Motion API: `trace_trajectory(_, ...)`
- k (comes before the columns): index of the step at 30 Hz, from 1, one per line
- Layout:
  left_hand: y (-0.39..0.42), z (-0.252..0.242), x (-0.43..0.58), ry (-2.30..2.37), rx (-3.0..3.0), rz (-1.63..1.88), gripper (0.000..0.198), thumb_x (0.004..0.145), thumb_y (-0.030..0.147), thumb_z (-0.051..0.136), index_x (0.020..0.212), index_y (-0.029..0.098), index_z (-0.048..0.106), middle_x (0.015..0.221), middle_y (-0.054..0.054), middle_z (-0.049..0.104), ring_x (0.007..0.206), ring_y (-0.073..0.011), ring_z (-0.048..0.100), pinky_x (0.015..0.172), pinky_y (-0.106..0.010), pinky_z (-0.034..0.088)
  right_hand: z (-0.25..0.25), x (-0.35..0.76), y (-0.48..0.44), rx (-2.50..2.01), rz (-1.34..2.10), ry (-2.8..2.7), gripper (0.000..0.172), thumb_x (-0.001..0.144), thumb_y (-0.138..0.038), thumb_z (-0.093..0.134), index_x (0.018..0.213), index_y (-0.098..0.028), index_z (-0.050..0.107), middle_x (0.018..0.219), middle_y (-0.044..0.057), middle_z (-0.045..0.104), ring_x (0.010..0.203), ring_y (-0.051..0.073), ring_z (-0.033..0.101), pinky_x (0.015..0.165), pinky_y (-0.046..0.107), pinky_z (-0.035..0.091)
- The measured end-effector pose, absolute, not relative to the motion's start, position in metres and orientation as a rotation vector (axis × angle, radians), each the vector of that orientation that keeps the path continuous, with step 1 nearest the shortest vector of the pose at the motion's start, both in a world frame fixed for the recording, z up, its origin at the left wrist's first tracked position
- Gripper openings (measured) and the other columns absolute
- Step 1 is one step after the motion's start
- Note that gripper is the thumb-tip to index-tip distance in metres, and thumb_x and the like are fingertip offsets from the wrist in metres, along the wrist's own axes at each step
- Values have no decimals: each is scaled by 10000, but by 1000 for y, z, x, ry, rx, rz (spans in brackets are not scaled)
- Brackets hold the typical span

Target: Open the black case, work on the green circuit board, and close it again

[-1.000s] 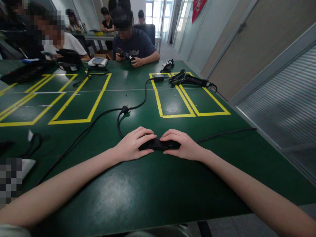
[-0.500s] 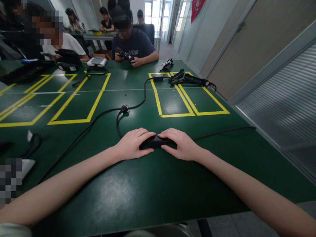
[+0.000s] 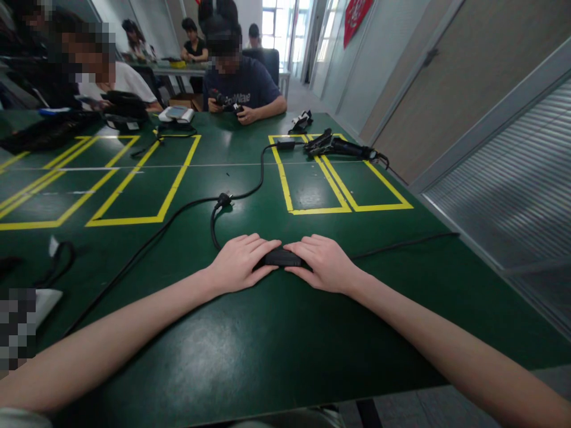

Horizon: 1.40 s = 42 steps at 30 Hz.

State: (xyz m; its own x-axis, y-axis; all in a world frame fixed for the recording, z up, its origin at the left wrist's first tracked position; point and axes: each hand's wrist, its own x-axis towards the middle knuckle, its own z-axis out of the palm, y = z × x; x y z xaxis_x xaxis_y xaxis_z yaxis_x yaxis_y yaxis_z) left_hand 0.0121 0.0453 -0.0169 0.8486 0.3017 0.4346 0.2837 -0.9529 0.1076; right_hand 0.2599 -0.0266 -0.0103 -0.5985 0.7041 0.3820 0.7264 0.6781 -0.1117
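A black power adapter point(image 3: 282, 257) rests low over the green table point(image 3: 276, 345), between my two hands. My left hand point(image 3: 241, 261) grips its left end, thumb below and fingers above. The opposite end is gripped the same way by my right hand point(image 3: 323, 263). From behind my left hand a black cord loops up to a plug point(image 3: 224, 200) that lies on the table. Another thin black cable point(image 3: 405, 242) runs off to the right from my right hand. My palms hide both ends of the adapter.
Yellow tape rectangles point(image 3: 319, 210) mark the tabletop. Farther off lie a second adapter point(image 3: 285, 144), a bundled black cable point(image 3: 341, 147) and a white device point(image 3: 176, 114). A person point(image 3: 243, 83) sits across, holding a dark object. A long cord point(image 3: 147, 244) crosses the left side.
The adapter has tilted a little between my hands, so its ridged side shows more. My right hand has shifted slightly left along it. Both hands keep their grip.
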Motion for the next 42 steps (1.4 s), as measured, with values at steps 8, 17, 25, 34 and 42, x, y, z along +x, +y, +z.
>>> trace_trajectory(8,44,-16,12,414,2967,770,411,1100,471,453,1239,131,636,1044,-118,770,880,-229,712,769,-351,541,-10,260,-27,-972,-131,-2463,331,1085,-354,516,1257,-110,658,1139,140,774,921,238,708,789,369,562)
trace_trajectory(17,47,2,17,698,2410,338,456,1038,578,503,960,178,708,807,-5,701,697,-161,635,615,-261,441,-8,260,-31,-946,-256,-2521,339,1096,-272,452,1358,-191,651,1274,147,731,1034,244,716,862,378,589)
trace_trajectory(25,44,-9,16,633,2614,558,432,993,604,598,961,174,635,816,-25,664,703,-181,609,626,-275,418,-10,258,-29,-1173,42,-2545,407,1040,-432,591,1317,-133,583,1037,112,734,844,226,720,653,301,515)
trace_trajectory(34,43,-6,17,577,2735,644,430,1049,564,528,940,172,667,771,-33,661,710,-187,604,628,-285,432,-11,258,-31,-1208,10,-2513,509,1030,-464,603,1422,-146,529,1092,118,721,837,230,716,652,306,509)
trace_trajectory(42,43,-12,17,551,2792,644,405,1058,524,507,946,166,659,858,-69,709,781,-209,641,693,-316,493,-7,259,-30,-1199,94,-2513,343,1076,-389,533,1323,-166,616,1016,88,735,807,204,714,667,293,512)
